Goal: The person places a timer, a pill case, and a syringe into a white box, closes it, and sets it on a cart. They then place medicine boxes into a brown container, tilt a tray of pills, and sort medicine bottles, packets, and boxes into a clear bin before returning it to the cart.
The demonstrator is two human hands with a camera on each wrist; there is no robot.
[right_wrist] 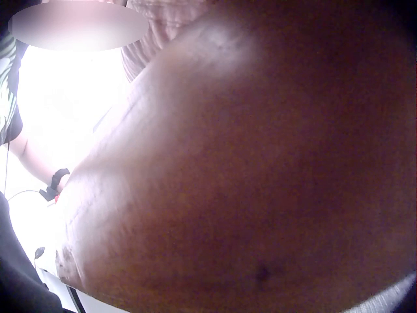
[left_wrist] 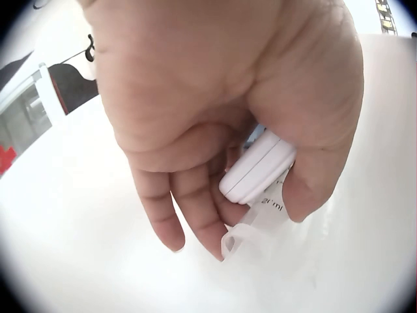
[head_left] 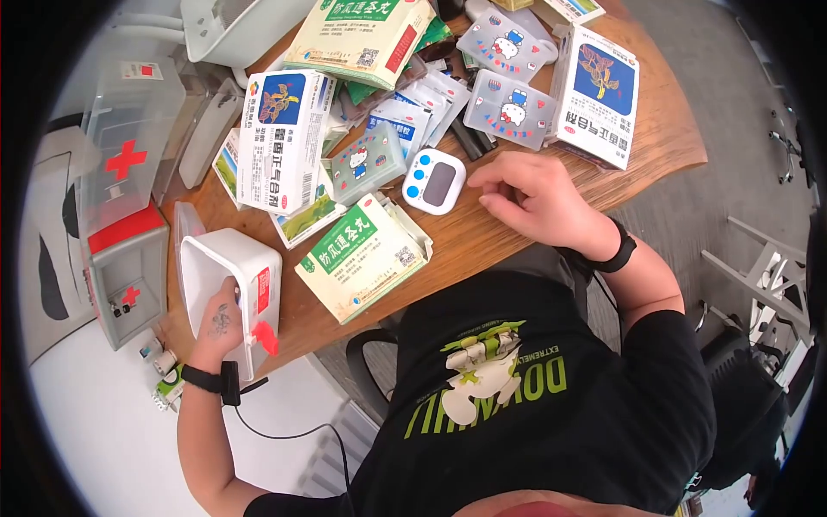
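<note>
My left hand [head_left: 221, 320] reaches into a white plastic bin [head_left: 237, 246] at the table's left edge. In the left wrist view its thumb and curled fingers hold a white rounded plastic thing [left_wrist: 257, 166], its kind mostly hidden by the palm. A clear plastic tube with ml markings [left_wrist: 260, 218] lies against the thumb, beneath the white piece. My right hand [head_left: 541, 200] hovers near the table's front edge, fingers loosely bent and holding nothing. Just left of its fingertips lies a white device [head_left: 433, 181] with blue buttons and a grey screen.
Medicine boxes [head_left: 366, 258], a blue-pictured carton [head_left: 277, 142], a matching carton [head_left: 596, 95] and Hello Kitty cases [head_left: 510, 110] crowd the wooden table [head_left: 663, 121]. Clear first-aid boxes [head_left: 129, 164] stand at the left. A cable [head_left: 293, 435] trails from the left wrist.
</note>
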